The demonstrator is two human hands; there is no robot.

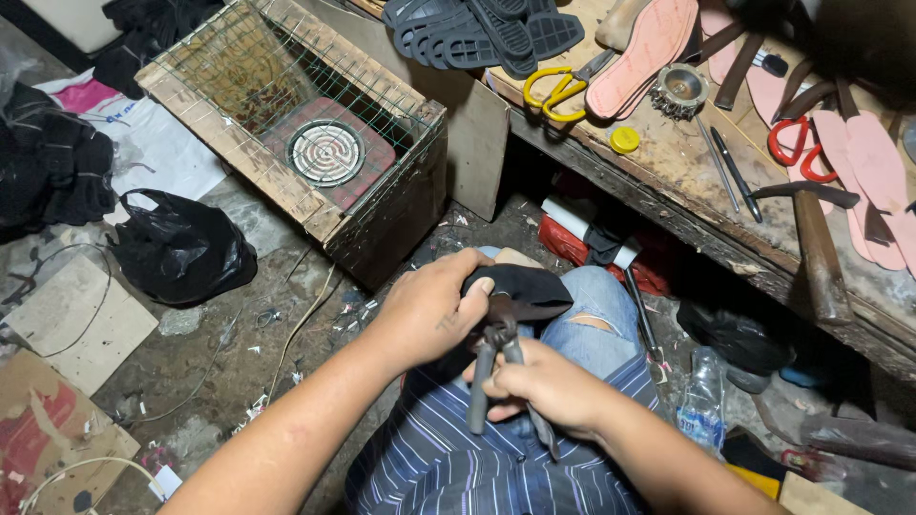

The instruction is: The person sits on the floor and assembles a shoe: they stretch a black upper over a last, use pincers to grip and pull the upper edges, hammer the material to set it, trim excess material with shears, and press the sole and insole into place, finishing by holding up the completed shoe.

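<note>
One wooden crate [286, 124] holds a coil heater [326, 152]; hands grip pliers [496, 367]

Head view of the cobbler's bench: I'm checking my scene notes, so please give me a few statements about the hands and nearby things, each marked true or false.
1. The left hand presses a dark leather shoe piece on the knee. True.
2. The right hand holds a hammer. False: it holds grey metal pincers whose tip meets the dark piece; the wooden-handled hammer lies on the worn wooden workbench.
3. Yellow-handled scissors lie on the workbench. True.
4. The wire-meshed wooden crate holds shoes. False: it holds a round coil heater.
5. The black plastic bag lies on the workbench. False: it lies on the floor.
</note>
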